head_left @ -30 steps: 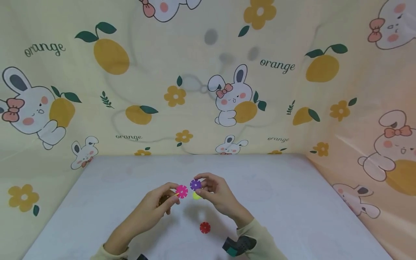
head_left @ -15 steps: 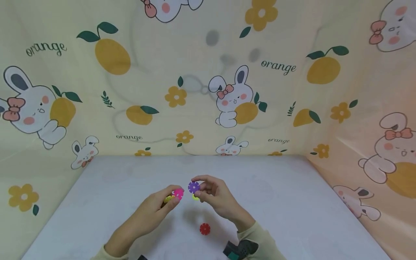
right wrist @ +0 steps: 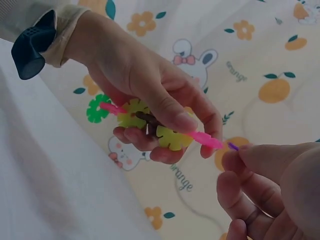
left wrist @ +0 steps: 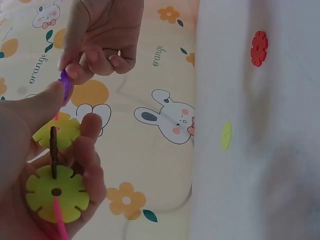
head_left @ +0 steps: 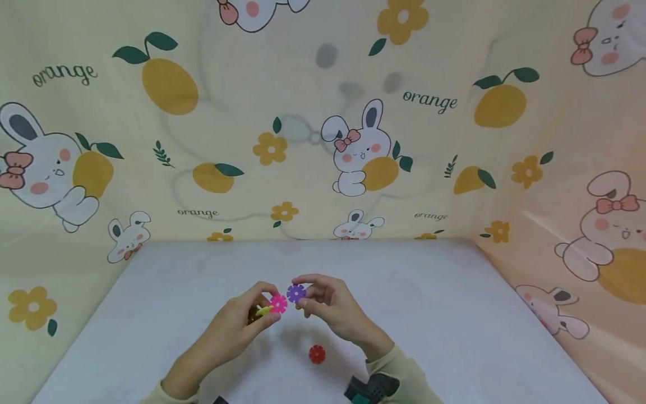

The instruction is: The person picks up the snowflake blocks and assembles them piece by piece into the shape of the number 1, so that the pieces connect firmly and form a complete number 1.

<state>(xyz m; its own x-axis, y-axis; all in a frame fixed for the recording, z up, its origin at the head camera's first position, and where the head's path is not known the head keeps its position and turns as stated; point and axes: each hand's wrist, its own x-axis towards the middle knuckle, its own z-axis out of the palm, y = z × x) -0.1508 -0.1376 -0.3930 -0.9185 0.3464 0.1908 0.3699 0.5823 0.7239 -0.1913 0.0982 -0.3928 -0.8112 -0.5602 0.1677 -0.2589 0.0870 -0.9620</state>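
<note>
My left hand (head_left: 229, 325) holds a chain of slotted plastic snowflake discs joined edge to edge. In the right wrist view the chain runs from a green disc (right wrist: 98, 108) through pink, yellow (right wrist: 132, 113), dark brown (right wrist: 147, 118) and yellow again to an end pink disc (right wrist: 206, 139). Thumb and fingers grip it near that pink end. My right hand (head_left: 340, 308) pinches a purple disc (head_left: 296, 293) between thumb and index finger. The purple disc faces the pink disc's edge, with a small gap visible in the right wrist view.
A red disc (head_left: 317, 354) lies on the white tabletop (head_left: 429, 325), nearer me than the hands. Also on the table is a loose yellow disc (left wrist: 226, 135), seen in the left wrist view. A printed cloth (head_left: 303, 84) stands behind and at both sides.
My right hand has brought the purple disc left and slightly down, closer to the pink one. The left hand has tilted its chain. In the head view, the loose yellow disc has dropped out of sight.
</note>
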